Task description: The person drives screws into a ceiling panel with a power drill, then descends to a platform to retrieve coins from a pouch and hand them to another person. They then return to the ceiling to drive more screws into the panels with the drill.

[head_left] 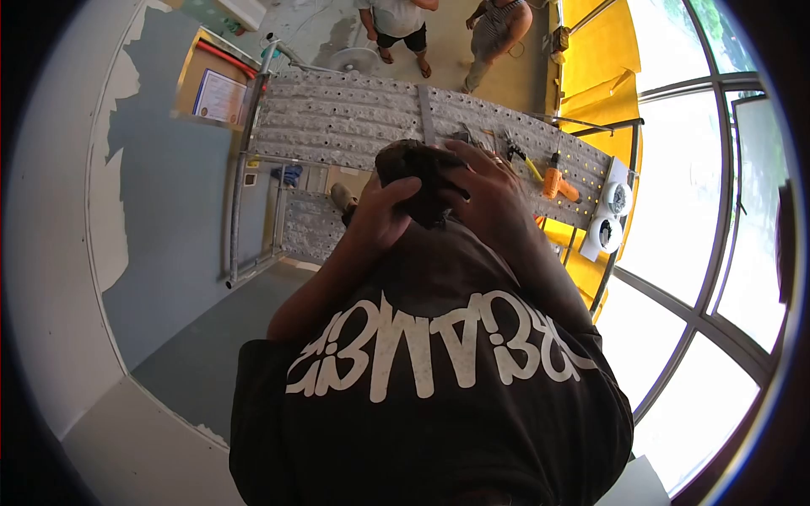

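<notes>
A dark, crumpled-looking object (422,179) is held between my two hands in front of my chest; its details are too dark to make out. My left hand (384,211) grips its left side, with the thumb lying across it. On the other side, my right hand (485,190) has its fingers bent over the object's edge. Beyond my hands is a perforated metal scaffold platform (329,110). An orange drill (557,184) lies on it to the right, beside a yellow-handled tool (531,165) and other tools partly hidden by my right hand.
Two round white fittings (618,199) (605,234) sit at the platform's right end. Scaffold tubes (238,202) stand at left. Two people (401,21) (499,34) are on the floor beyond, near a fan (354,60). Windows and yellow sheeting (595,84) line the right.
</notes>
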A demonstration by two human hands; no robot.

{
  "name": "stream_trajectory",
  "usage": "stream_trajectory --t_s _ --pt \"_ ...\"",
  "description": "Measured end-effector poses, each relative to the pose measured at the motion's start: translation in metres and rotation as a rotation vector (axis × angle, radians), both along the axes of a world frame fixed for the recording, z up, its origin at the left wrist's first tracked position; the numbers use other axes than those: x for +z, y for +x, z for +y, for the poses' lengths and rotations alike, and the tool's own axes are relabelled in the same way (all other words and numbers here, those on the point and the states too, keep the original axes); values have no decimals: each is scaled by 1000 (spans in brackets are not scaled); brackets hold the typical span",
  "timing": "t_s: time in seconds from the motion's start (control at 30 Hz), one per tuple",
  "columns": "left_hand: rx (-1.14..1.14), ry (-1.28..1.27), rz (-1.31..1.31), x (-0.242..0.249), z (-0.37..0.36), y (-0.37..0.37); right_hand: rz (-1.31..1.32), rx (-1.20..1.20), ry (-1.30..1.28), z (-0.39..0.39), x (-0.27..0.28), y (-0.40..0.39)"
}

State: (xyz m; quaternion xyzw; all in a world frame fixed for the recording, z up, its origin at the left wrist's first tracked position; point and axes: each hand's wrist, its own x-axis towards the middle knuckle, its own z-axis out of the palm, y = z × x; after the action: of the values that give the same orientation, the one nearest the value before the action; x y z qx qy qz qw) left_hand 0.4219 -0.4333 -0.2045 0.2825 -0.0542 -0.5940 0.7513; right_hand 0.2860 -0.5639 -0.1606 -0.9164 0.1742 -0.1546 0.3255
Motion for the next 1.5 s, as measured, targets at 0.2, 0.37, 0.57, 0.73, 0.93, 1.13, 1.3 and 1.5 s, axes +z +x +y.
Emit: stream_trajectory --t_s 0.2,0.37,0.57,0.73,0.93,1.13,1.3,1.5 --pt "-4 51 -38 -6 -3 1 -43 -3 106 -6 -13 3" --pt "-46 88 -20 -5 -4 4 -202 -173 404 -17 -7 -7" --pt "-59 111 20 -10 -6 5 -555 -319 1431 -25 1 -12" --pt "-79 134 48 -14 -7 4 -101 -333 1045 -17 -4 -8" --pt "-124 204 84 -16 -4 7 122 -184 -129 0 -25 6" --pt "-171 257 108 -31 2 6 132 -204 -51 0 -24 13" --pt "-153 248 108 -31 -1 4 134 -230 -156 4 -28 12" --pt "-198 212 131 -36 -2 0 217 -171 -143 2 -25 9"
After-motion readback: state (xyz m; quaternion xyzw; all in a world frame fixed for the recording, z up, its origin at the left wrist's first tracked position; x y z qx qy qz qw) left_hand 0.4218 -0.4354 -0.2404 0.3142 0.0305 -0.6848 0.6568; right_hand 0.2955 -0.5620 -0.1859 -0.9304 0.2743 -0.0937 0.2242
